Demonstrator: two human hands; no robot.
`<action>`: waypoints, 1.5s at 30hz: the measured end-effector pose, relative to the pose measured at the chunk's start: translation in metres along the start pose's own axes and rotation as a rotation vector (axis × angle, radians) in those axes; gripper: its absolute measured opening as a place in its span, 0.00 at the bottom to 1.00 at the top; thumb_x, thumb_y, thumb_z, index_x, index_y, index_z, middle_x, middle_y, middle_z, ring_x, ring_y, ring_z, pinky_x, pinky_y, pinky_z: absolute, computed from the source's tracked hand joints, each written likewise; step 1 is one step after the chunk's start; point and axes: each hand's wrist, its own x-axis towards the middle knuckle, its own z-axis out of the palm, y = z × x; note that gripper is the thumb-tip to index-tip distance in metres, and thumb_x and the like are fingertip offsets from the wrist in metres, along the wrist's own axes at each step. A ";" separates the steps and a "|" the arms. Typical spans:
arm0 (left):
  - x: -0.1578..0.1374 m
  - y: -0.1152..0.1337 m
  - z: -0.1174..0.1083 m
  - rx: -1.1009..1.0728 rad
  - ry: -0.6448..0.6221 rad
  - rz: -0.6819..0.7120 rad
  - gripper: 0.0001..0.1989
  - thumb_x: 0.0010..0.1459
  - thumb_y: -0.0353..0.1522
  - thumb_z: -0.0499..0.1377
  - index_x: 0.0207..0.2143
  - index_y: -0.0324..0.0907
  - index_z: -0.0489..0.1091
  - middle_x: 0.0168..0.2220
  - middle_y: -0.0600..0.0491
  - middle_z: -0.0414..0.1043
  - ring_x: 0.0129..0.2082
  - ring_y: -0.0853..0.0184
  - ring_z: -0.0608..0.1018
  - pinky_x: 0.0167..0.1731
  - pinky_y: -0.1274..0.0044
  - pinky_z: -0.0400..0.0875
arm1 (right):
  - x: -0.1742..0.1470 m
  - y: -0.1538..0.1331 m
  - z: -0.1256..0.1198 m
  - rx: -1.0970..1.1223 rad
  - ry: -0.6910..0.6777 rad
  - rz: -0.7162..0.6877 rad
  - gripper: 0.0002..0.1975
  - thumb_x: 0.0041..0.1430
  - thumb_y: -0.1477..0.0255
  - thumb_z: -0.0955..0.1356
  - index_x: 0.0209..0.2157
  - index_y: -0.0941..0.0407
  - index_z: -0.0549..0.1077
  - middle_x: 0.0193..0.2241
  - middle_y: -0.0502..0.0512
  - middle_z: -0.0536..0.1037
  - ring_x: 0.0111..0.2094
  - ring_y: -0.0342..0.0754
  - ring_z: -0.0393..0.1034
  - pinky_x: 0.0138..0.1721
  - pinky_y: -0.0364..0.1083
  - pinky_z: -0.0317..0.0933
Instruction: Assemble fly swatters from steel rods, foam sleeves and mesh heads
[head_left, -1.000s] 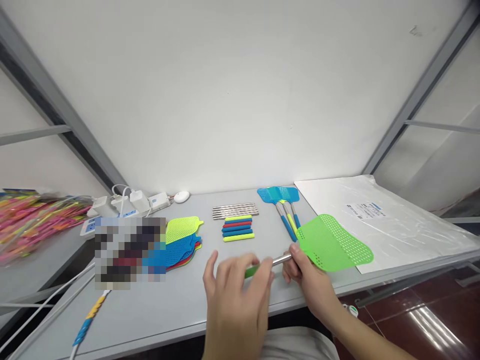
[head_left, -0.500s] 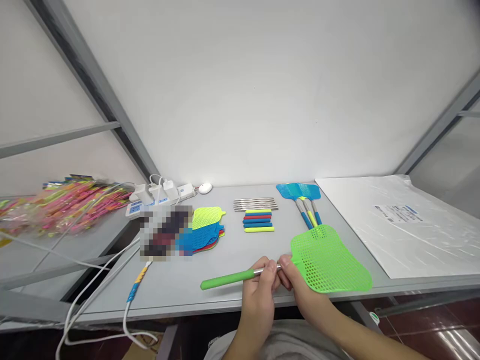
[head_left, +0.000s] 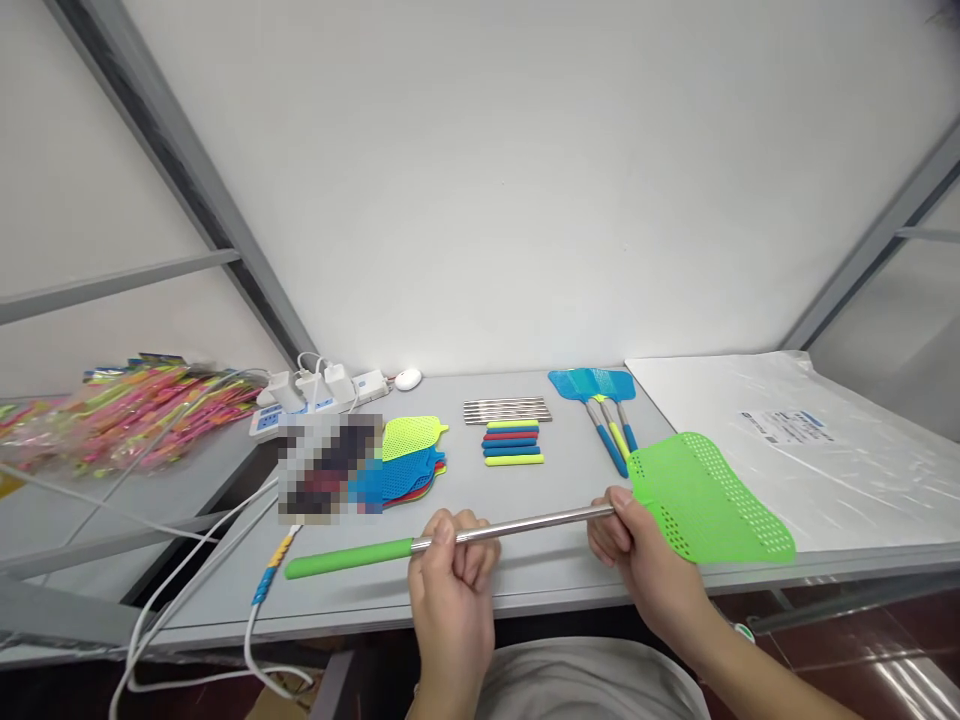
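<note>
A green fly swatter [head_left: 720, 500] with a telescopic metal rod and a green grip is held across the front of the table, its rod drawn out long. My left hand [head_left: 452, 570] is closed around the rod just beside the green grip. Near the swatter's head, my right hand [head_left: 634, 540] pinches the other end of the rod. Beyond my hands lie several coloured grips [head_left: 512, 448] and, behind them, a row of metal rods [head_left: 506, 410]. Loose swatter heads [head_left: 409, 470] in yellow, blue and red are stacked to the left.
Finished-looking blue and yellow swatters [head_left: 592, 384] lie at the back right, beside a white wrapped board [head_left: 720, 400]. A power strip [head_left: 266, 420] with plugs and a white mouse [head_left: 408, 379] sit at the back left. Bagged pink items [head_left: 172, 410] fill the left shelf; white cables [head_left: 187, 580] trail down.
My hands have moved apart, left hand leftward and right hand rightward. The metal rod between them has been pulled out longer, and the green head has shifted right.
</note>
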 end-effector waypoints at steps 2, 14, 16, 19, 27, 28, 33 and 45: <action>-0.005 -0.009 0.003 0.025 -0.045 -0.061 0.22 0.64 0.41 0.53 0.20 0.42 0.51 0.18 0.61 0.47 0.18 0.74 0.49 0.19 0.78 0.46 | -0.001 0.000 0.002 0.032 0.010 0.018 0.25 0.66 0.58 0.61 0.17 0.53 0.55 0.16 0.43 0.51 0.18 0.42 0.46 0.22 0.45 0.48; -0.018 -0.026 0.011 0.455 -0.390 -0.182 0.23 0.66 0.46 0.48 0.22 0.42 0.55 0.18 0.58 0.54 0.21 0.72 0.57 0.22 0.77 0.50 | -0.009 0.009 0.001 -0.106 -0.010 -0.004 0.26 0.66 0.57 0.61 0.17 0.53 0.57 0.16 0.44 0.53 0.20 0.43 0.50 0.24 0.46 0.48; -0.016 -0.023 0.011 0.512 -0.382 -0.170 0.24 0.66 0.46 0.48 0.21 0.42 0.54 0.18 0.58 0.53 0.20 0.72 0.57 0.22 0.76 0.50 | -0.012 0.011 0.002 -0.116 -0.005 -0.014 0.25 0.65 0.57 0.62 0.17 0.53 0.57 0.16 0.44 0.53 0.20 0.42 0.49 0.25 0.46 0.48; -0.012 -0.017 0.008 0.588 -0.380 -0.160 0.25 0.65 0.45 0.49 0.19 0.42 0.53 0.17 0.58 0.52 0.20 0.72 0.55 0.22 0.76 0.48 | -0.013 0.010 0.006 -0.087 0.009 0.007 0.24 0.64 0.58 0.63 0.18 0.53 0.55 0.16 0.43 0.52 0.20 0.42 0.47 0.24 0.46 0.46; 0.013 0.030 -0.015 0.343 -0.025 -0.021 0.25 0.60 0.40 0.56 0.16 0.43 0.48 0.16 0.60 0.43 0.19 0.72 0.52 0.21 0.77 0.51 | 0.002 -0.035 -0.017 0.091 0.251 0.046 0.24 0.61 0.62 0.65 0.16 0.53 0.53 0.16 0.43 0.47 0.19 0.42 0.41 0.22 0.45 0.46; 0.015 0.036 -0.017 0.328 -0.031 0.002 0.25 0.60 0.40 0.56 0.15 0.43 0.48 0.15 0.60 0.43 0.19 0.72 0.53 0.22 0.77 0.52 | 0.003 -0.039 -0.021 0.108 0.270 0.052 0.24 0.60 0.62 0.65 0.15 0.53 0.53 0.16 0.43 0.47 0.19 0.42 0.40 0.21 0.45 0.46; 0.015 0.047 -0.016 0.291 -0.059 0.033 0.25 0.59 0.39 0.57 0.15 0.42 0.49 0.15 0.60 0.45 0.19 0.72 0.53 0.21 0.77 0.51 | 0.003 -0.047 -0.030 0.147 0.291 0.004 0.23 0.61 0.66 0.64 0.15 0.53 0.55 0.16 0.44 0.48 0.19 0.43 0.41 0.22 0.46 0.47; 0.019 0.056 -0.012 0.131 0.110 0.108 0.23 0.61 0.36 0.54 0.16 0.42 0.49 0.14 0.61 0.46 0.16 0.73 0.51 0.20 0.78 0.56 | 0.014 -0.069 -0.062 0.194 0.466 -0.121 0.22 0.60 0.71 0.64 0.16 0.53 0.53 0.15 0.44 0.48 0.18 0.42 0.41 0.21 0.45 0.46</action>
